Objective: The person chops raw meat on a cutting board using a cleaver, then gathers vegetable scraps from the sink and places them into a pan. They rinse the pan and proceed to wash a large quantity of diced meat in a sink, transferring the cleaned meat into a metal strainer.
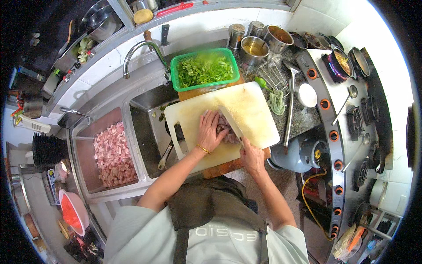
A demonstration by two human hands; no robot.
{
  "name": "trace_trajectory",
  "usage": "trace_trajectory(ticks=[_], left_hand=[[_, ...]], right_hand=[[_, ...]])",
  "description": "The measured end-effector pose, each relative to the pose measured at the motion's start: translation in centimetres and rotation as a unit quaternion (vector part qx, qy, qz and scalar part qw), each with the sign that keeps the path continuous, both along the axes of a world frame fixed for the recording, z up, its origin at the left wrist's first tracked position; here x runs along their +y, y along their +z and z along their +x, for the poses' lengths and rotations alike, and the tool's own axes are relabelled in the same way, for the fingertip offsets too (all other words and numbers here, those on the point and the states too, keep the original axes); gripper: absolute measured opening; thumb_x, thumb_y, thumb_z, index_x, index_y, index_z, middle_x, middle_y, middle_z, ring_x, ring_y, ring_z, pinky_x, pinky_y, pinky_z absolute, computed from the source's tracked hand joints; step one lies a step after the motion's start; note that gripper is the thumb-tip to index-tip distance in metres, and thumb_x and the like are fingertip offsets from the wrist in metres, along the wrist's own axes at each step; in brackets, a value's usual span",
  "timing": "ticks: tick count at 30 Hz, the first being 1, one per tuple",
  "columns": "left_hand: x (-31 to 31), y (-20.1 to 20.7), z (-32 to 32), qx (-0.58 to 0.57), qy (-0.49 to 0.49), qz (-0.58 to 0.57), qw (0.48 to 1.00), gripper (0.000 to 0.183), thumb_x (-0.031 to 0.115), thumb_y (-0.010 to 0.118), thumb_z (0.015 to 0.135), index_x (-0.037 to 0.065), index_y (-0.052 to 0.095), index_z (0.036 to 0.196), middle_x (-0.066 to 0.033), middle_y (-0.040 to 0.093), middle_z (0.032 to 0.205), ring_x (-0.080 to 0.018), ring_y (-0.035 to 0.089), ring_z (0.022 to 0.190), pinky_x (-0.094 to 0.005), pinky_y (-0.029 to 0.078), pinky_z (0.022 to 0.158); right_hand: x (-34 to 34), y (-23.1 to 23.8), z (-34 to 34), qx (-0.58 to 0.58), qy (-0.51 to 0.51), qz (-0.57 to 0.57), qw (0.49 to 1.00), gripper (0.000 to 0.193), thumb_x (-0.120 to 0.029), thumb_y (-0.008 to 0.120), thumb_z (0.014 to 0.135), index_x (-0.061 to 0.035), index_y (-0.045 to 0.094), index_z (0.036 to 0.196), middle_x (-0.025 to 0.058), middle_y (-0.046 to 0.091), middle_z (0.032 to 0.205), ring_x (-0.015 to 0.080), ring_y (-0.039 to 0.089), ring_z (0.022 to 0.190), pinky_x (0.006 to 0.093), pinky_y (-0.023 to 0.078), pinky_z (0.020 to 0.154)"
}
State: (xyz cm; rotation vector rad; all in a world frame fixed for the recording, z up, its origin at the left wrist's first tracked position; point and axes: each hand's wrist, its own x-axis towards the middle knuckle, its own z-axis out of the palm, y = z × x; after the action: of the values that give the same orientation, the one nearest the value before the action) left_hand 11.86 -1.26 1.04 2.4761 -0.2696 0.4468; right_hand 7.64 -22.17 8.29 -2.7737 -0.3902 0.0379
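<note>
— Hands?
— Left hand [210, 131] pressed flat on raw meat [225, 131], centre frame; right hand [251, 156] clenched on cleaver [231, 123], mid-cut.
— Progress?
— Sink tub [85, 152] at left heaped with cut meat [113, 154]; small lump left on white cutting board [255, 110], probably the last.
— Surroundings?
— Green basket [175, 75] above, stove [334, 145] at right, cramped kitchen.

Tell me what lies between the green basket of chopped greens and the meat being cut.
In the head view, a bare stretch of the white cutting board separates the green basket from the meat. Only the cleaver blade reaches into it.
</note>
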Motion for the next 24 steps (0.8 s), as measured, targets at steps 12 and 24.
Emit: trace_trajectory(ticks=[12,24], left_hand=[[4.2,0.8,-5.7,-0.049,0.115,-0.071,0.990,0.058,0.035,0.061,0.092,0.001,0.047,0.137,-0.0189,0.044,0.140,-0.0385,0.038,0.133,-0.0502,0.030,0.110],[6.9,3.0,-10.7,-0.014,0.176,-0.114,0.978,0.045,0.009,0.064,0.086,0.000,0.053,0.130,-0.0173,0.048,0.137,-0.0356,0.048,0.125,-0.0438,0.039,0.105]], right_hand=[[-6.1,-2.4,9.2,-0.176,0.031,-0.018,0.984,0.035,-0.023,0.066,0.085,-0.0071,0.058,0.115,0.0197,0.062,0.087,0.0396,0.063,0.071,0.0473,0.051,0.066],[-5.2,-6.2,27.6,-0.093,-0.105,0.069,0.988,0.024,-0.005,0.062,0.083,-0.0059,0.056,0.106,0.0196,0.056,0.104,0.0385,0.061,0.094,0.0466,0.051,0.080]])
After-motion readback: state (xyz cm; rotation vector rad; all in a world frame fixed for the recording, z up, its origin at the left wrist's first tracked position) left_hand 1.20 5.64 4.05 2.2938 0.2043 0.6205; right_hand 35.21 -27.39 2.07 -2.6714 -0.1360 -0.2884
